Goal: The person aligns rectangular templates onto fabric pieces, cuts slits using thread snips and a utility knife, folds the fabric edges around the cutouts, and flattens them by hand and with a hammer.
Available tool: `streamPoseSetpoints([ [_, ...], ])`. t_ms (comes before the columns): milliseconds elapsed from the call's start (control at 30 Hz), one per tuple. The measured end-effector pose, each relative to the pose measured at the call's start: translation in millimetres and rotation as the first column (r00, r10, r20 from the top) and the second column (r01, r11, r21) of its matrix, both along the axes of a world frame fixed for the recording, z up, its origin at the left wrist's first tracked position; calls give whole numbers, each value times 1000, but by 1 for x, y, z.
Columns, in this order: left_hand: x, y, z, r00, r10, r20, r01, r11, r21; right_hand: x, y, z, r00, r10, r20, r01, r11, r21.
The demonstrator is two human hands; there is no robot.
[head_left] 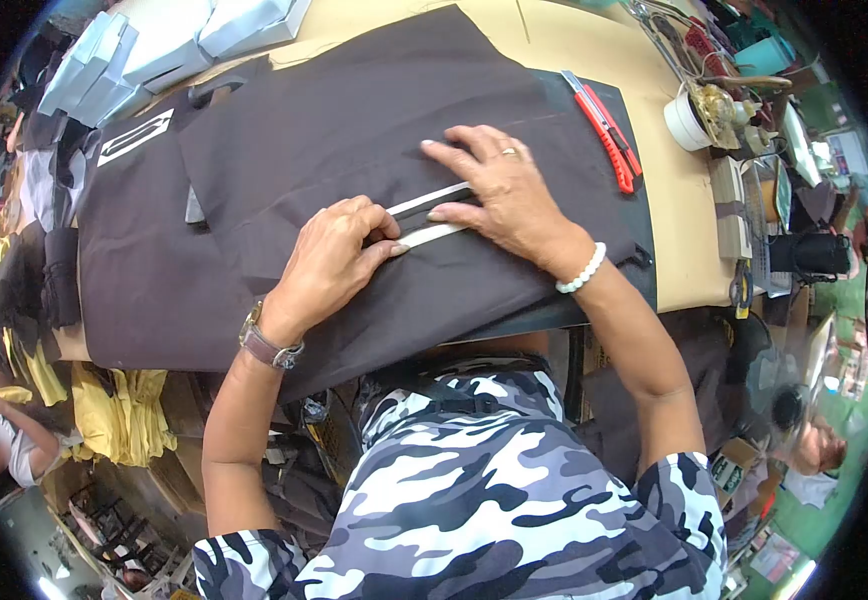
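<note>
A narrow white-edged strip (432, 232) with a dark middle lies on dark cloth (354, 130) spread over the table. At the strip's left end, the curled fingers and thumb of my left hand (332, 255) pinch it. My right hand (514, 195) rests over the other end, its thumb near the lower white edge and its fingers spread on the cloth above. Part of the strip is hidden under both hands. A similar white-bordered piece (136, 136) lies on the cloth at the upper left.
A red utility knife (606, 138) lies right of the cloth on a dark mat. Pale blue stacked bundles (164, 45) stand at the back left. A white cup (687, 120) and assorted tools sit at the right edge. Yellow cloth (119, 415) hangs at the lower left; other people are beyond.
</note>
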State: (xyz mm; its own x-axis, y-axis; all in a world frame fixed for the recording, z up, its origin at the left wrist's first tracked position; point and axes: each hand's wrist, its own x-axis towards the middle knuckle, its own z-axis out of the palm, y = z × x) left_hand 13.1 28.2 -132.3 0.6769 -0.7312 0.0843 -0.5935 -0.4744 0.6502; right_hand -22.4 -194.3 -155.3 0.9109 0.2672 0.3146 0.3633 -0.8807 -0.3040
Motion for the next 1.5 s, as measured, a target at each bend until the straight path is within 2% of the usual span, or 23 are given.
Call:
streamPoseSetpoints([
  [133,-2,-1,4,1000,14,-4,-14,999,32,6,20,-4,997,75,-8,-75,997,24],
  [333,-4,-1,3,999,40,-16,-39,998,49,-12,-24,1,995,-99,-28,99,995,-15],
  [433,-4,-2,2,999,34,-16,-33,999,42,-9,-15,5,997,-73,-39,73,997,-10],
  [600,-6,2,2,998,32,62,-35,998,52,4,36,-5,995,97,-6,-97,995,22],
  [667,-7,9,6,995,40,88,-49,994,100,3,34,-3,998,65,-18,-65,998,19],
  [767,-8,23,11,995,90,-40,-83,986,141,-4,13,0,999,-7,-47,7,1000,-6],
  [900,-10,26,9,996,90,-25,-87,990,108,-3,18,4,1000,5,-29,-5,1000,-16],
  [1067,-11,30,3,995,99,31,-101,991,85,5,61,-5,989,149,-2,-149,988,43],
  [1167,-13,36,-2,987,139,76,-144,988,53,6,60,-5,993,116,-5,-116,992,54],
  [1267,-16,40,0,968,250,-24,-249,968,39,3,48,-6,997,75,-19,-74,997,33],
  [1333,-15,42,-1,974,225,-24,-224,974,23,2,46,-7,996,83,-20,-82,996,40],
  [1467,-11,46,-1,986,168,-14,-168,985,-26,6,58,2,979,176,98,-183,981,59],
  [1500,-11,46,0,987,160,-22,-161,987,-16,6,63,1,977,206,61,-212,971,109],
])
